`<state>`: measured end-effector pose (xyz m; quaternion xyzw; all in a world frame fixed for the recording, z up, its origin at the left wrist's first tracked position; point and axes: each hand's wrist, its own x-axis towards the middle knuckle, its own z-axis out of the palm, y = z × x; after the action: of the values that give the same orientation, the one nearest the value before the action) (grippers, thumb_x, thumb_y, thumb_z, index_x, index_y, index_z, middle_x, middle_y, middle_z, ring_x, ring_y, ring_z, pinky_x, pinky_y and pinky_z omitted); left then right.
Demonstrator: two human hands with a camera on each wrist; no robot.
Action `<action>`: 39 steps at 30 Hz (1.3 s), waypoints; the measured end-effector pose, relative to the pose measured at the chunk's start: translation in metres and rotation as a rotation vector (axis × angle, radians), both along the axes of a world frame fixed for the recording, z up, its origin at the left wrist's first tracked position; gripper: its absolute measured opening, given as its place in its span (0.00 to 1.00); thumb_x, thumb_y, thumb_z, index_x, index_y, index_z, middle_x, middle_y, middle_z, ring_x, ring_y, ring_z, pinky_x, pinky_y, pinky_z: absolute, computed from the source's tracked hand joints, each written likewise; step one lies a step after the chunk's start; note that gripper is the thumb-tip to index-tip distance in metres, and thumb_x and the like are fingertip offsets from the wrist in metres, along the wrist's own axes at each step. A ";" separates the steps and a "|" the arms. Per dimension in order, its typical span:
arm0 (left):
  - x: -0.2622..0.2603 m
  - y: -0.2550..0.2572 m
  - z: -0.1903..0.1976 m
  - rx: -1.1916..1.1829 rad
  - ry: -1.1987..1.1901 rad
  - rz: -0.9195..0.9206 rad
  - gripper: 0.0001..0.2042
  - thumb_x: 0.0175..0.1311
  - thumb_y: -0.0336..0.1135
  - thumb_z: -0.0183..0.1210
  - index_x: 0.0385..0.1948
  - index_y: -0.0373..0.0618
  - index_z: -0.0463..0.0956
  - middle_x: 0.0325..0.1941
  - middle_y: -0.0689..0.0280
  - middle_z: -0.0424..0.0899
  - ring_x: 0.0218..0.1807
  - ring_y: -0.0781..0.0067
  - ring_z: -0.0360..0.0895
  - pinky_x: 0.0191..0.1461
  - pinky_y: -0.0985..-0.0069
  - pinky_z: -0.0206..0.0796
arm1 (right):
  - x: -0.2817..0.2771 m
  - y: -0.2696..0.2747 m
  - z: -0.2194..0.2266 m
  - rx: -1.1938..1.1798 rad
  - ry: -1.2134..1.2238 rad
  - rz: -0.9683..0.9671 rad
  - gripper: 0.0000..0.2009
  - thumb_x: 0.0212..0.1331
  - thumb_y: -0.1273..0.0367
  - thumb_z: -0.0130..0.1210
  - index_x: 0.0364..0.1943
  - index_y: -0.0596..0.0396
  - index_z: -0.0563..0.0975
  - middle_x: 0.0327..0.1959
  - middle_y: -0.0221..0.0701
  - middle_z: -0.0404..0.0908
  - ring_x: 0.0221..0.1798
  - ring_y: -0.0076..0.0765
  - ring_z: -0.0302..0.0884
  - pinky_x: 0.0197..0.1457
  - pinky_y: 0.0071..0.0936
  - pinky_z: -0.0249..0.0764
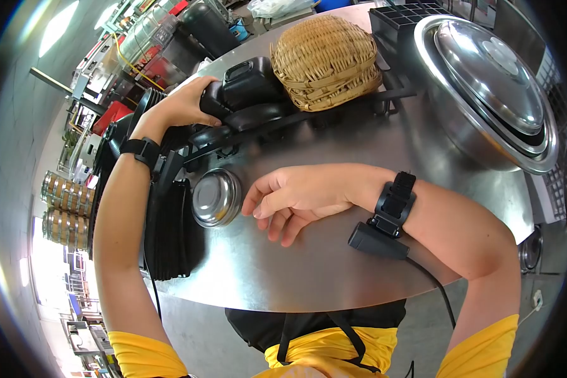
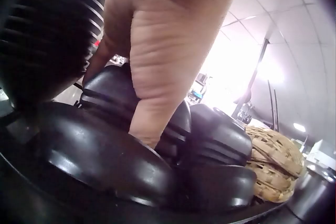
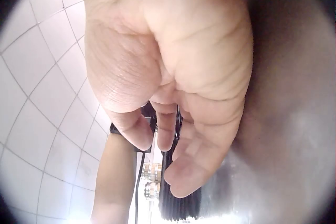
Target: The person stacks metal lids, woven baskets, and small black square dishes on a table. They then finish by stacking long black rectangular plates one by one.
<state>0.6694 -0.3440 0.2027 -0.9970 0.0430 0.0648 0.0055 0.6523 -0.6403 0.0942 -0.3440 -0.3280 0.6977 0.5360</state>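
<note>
1. Yellow clothing (image 1: 349,340) lies nearest the camera, with a dark apron (image 1: 252,324) at the near edge of the tabletop (image 1: 283,271).
2. Left hand (image 1: 177,106): it reaches to the far left and grips a black bowl (image 1: 213,99), the thumb on the near side and the fingers over the far side. The fingers are clamped on that bowl.
3. The gripped bowl is at the left end of a group of other black bowls (image 1: 252,83), which sit close together along a dark rack bar (image 1: 309,120). The left wrist view shows the thumb lowered between the gripped bowl and a rounded black bowl (image 2: 105,153) in front of it.
4. Right hand (image 1: 302,196): it hangs over the middle of the tabletop, palm turned partly up, holding nothing. Its fingers are loosely bent and slightly apart, just beside a small steel dish (image 1: 214,197) on their left.
5. Left of the steel dish stands a row of thin black plates (image 1: 170,233), packed side by side.
6. To the right of the black bowls is a woven basket (image 1: 326,60). On the right, a large steel basin (image 1: 463,126) carries a shiny steel lid (image 1: 485,69), tilted.
7. Steamer baskets (image 1: 68,211) are stacked farther left, beyond the tabletop.
</note>
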 end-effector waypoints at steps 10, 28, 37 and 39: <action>-0.002 0.005 0.010 -0.141 0.029 0.041 0.44 0.44 0.41 0.76 0.68 0.46 0.64 0.64 0.55 0.73 0.67 0.59 0.69 0.74 0.66 0.58 | 0.002 -0.001 -0.001 0.006 -0.006 0.024 0.16 0.68 0.69 0.56 0.56 0.60 0.70 0.41 0.31 0.78 0.40 0.28 0.83 0.45 0.31 0.85; -0.049 -0.029 0.061 -0.178 -0.220 -0.011 0.37 0.49 0.35 0.74 0.62 0.48 0.63 0.60 0.62 0.76 0.62 0.69 0.71 0.65 0.68 0.61 | 0.003 0.001 -0.005 0.001 0.022 0.022 0.19 0.67 0.68 0.57 0.58 0.59 0.68 0.41 0.32 0.78 0.41 0.32 0.82 0.47 0.36 0.84; -0.135 -0.078 0.002 -0.573 0.095 -0.157 0.41 0.47 0.31 0.79 0.59 0.44 0.55 0.64 0.55 0.73 0.64 0.68 0.72 0.69 0.68 0.65 | 0.001 -0.007 0.007 -0.108 0.064 -0.155 0.39 0.66 0.67 0.59 0.73 0.56 0.46 0.37 0.36 0.76 0.35 0.35 0.82 0.40 0.36 0.84; -0.147 -0.084 -0.017 -0.889 0.088 -0.072 0.40 0.48 0.29 0.78 0.58 0.44 0.56 0.65 0.55 0.72 0.66 0.68 0.71 0.70 0.68 0.63 | 0.001 -0.006 0.007 -0.103 0.053 -0.128 0.40 0.65 0.67 0.59 0.73 0.54 0.45 0.36 0.35 0.76 0.33 0.34 0.82 0.38 0.34 0.84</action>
<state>0.5225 -0.4284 0.1855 -0.8966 0.1014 0.0822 -0.4231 0.6531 -0.6466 0.1013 -0.3729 -0.2547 0.6868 0.5696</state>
